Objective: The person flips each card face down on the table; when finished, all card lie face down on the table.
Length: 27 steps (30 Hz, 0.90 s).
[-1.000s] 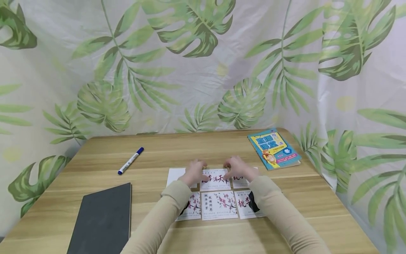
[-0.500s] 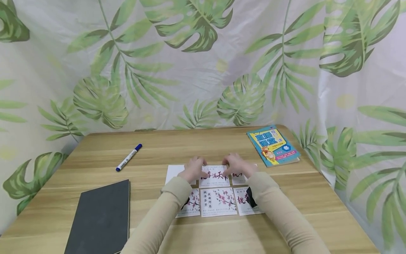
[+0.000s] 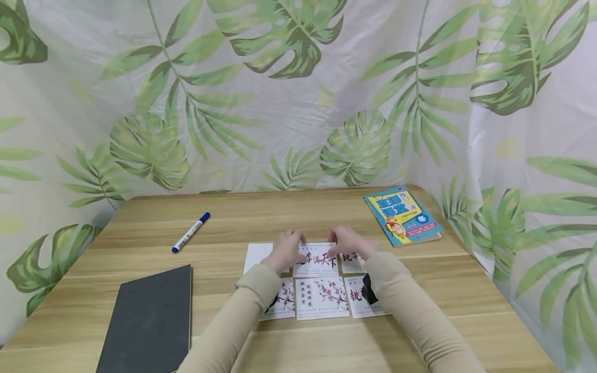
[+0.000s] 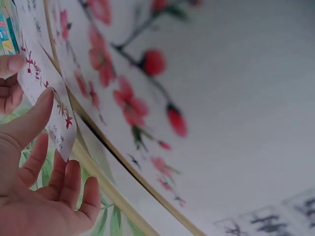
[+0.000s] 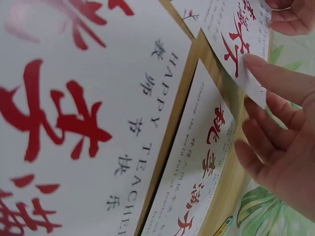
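Observation:
A white card with red Chinese characters (image 3: 315, 263) lies in the middle of the back row of cards. My left hand (image 3: 285, 249) pinches its left edge, thumb on top and fingers behind, as the left wrist view shows. On the opposite edge my right hand (image 3: 351, 242) pinches the same card between thumb and fingers; in the right wrist view its far edge is tipped up. Below it, a card with pink blossoms (image 3: 323, 297) forms the middle of the front row. A plain white card (image 3: 256, 256) sits left of my left hand, and another red-lettered card (image 3: 353, 263) is partly under my right hand.
Two more cards, a blossom card (image 3: 283, 301) and a red-lettered card (image 3: 356, 300), are partly covered by my wrists. A dark grey folder (image 3: 146, 316) lies at the left, a blue-capped marker (image 3: 191, 232) behind it. A blue booklet (image 3: 403, 216) is at the back right.
The camera view shifts slightly. Both hands stay on the middle back card, with hardly any movement.

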Available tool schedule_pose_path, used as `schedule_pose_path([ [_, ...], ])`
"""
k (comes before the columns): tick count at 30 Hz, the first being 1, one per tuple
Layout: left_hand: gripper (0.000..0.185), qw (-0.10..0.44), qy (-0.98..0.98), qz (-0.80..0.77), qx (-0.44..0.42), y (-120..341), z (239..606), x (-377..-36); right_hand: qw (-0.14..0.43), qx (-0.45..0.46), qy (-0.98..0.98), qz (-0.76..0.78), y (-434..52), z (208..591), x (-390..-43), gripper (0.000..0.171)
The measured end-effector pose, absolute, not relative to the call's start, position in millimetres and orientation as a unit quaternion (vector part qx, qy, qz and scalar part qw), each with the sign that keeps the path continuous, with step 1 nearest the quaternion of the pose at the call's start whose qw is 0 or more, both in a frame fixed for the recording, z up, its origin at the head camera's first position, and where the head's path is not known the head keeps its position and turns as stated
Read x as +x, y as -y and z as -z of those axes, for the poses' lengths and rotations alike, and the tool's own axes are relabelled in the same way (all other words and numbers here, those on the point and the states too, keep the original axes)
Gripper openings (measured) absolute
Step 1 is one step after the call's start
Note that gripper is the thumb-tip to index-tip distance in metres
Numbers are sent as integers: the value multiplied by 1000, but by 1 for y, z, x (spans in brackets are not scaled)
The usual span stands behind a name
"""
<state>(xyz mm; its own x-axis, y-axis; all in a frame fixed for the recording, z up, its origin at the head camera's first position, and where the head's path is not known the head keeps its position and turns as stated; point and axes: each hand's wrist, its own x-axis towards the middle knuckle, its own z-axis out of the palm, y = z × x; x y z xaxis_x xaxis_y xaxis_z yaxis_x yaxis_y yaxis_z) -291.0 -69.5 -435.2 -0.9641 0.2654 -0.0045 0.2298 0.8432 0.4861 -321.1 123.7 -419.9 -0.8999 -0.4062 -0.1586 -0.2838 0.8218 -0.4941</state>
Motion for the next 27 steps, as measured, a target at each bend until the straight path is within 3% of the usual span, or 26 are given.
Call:
schedule_pose_path([
  [11,38,5,-960,-253,119,69,437,-288,190,-92,-873,439,-131,422,-323,24],
  [27,10,6,-929,-319,187,69,436,-283,199,-9,-801,564,-135,415,-320,23],
])
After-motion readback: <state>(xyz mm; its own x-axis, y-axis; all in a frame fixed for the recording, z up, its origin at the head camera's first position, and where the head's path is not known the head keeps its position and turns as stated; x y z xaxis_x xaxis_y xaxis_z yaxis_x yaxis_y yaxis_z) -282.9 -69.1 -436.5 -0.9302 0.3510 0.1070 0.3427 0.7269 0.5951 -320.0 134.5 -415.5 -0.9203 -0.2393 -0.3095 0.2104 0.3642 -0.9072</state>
